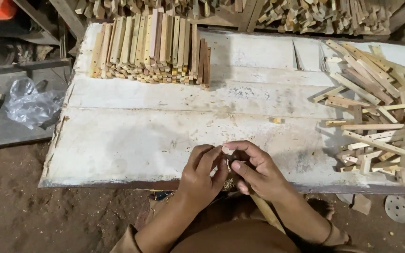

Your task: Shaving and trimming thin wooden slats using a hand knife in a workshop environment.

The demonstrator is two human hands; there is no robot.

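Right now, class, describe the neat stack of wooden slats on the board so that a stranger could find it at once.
Start at the worn white-painted wooden board that serves as a worktable. Look to its far left corner: the tidy block of pale wooden slats stands there. Unlike the loose, criss-crossed heap of similar slats on the right, its slats lie parallel and tightly packed.

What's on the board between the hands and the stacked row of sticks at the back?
Head view: nothing but bare white board with scattered wood crumbs lies between the left hand, the right hand and the stacked sticks. The loose stick pile sits off right.
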